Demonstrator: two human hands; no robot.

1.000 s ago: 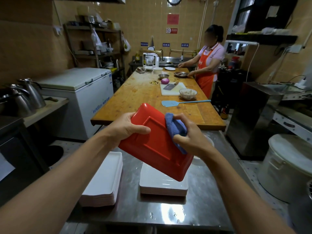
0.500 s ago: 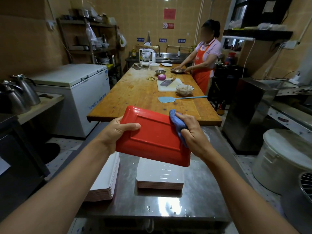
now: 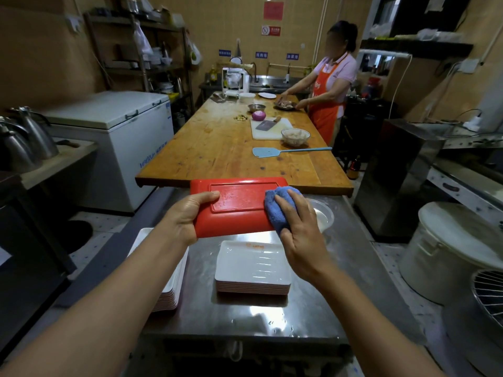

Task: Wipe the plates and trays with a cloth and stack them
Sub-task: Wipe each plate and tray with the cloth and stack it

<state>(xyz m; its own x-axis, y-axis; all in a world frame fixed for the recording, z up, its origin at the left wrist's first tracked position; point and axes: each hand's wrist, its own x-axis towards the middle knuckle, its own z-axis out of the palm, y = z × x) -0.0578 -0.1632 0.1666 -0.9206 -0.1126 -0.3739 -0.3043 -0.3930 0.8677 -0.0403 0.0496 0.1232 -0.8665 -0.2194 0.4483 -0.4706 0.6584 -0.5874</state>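
Wiping was the step in hand in the head view, the only view, and every place here is given relative to the red tray (image 3: 239, 206): it was held in the air, roughly level and with its underside up, above the steel table (image 3: 272, 317) and just in front of the near edge of the wooden worktable (image 3: 217, 148). The left hand (image 3: 187, 216) gripped the tray's left end, thumb curled over the top face and the other fingers hidden beneath. The right hand (image 3: 299, 229) lay on the tray's right end, fingers spread and fairly straight, pressing the bunched blue cloth (image 3: 280, 208) flat against the surface and over the near right edge. Below the tray's near edge sat a stack of white plates (image 3: 253, 268), with a faint reddish mark near its far rim; a second white stack (image 3: 170, 292) lay below and left of the tray, partly hidden by the left forearm. Right of the tray, beyond the cloth, a clear bowl (image 3: 324, 216) stood on the table. To do this step well, I judged, the left grip should brace firmly while the cloth swept leftward across the whole panel and its raised border, the glossy streaks there suggesting moisture, keeping the tray level and clear of the bowl
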